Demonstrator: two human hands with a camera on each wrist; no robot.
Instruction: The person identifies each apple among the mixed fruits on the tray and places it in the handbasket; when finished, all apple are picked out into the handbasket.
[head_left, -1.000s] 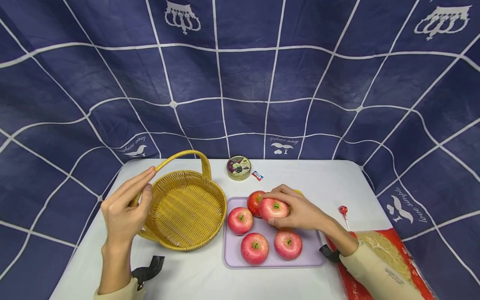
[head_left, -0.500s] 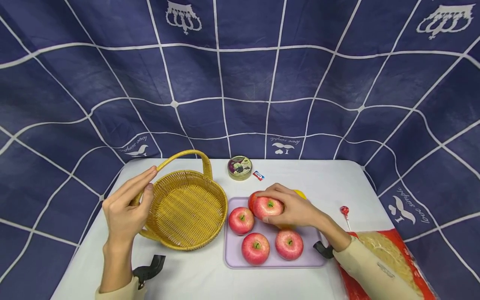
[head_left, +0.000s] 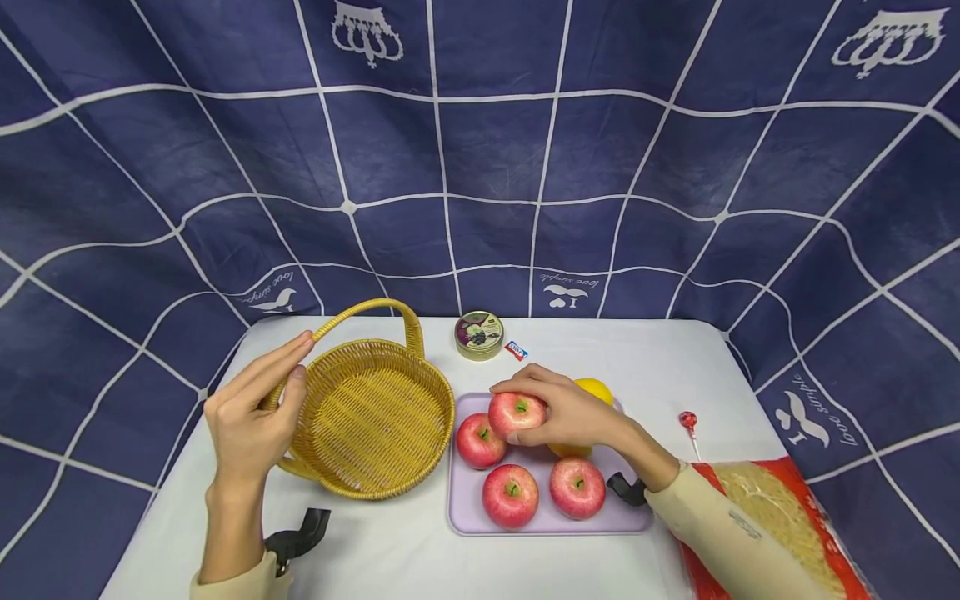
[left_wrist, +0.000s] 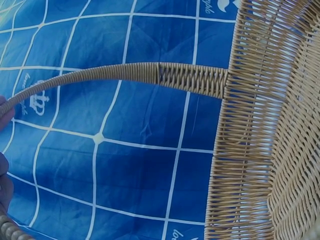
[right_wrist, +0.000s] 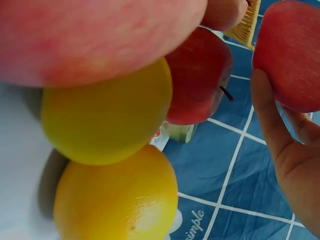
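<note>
My left hand (head_left: 251, 408) holds the arched handle (head_left: 360, 310) of a yellow wicker basket (head_left: 371, 492), its thumb and fingers on either side of it. Only fingertips show at the edge of the left wrist view. A pink-red apple (head_left: 516, 412) is gripped in my right hand (head_left: 558, 406), over the left part of a lilac tray (head_left: 551, 527). More apples (head_left: 510, 497) lie on the tray. A darker red apple (right_wrist: 200, 75) shows in the right wrist view but is hidden in the head view. Yellow fruit (head_left: 596, 389) sits behind my right hand.
A round tin (head_left: 478, 336) and a small wrapped sweet (head_left: 516, 350) lie at the back of the white table (head_left: 390, 550). To the right are a lollipop (head_left: 688, 422) and a red-edged bag (head_left: 780, 508). A blue checked cloth (head_left: 487, 150) hangs behind.
My right hand has moved left over the tray with the apple in it, covering the darker red apple and uncovering more of the yellow fruit. The left hand stays on the basket handle.
</note>
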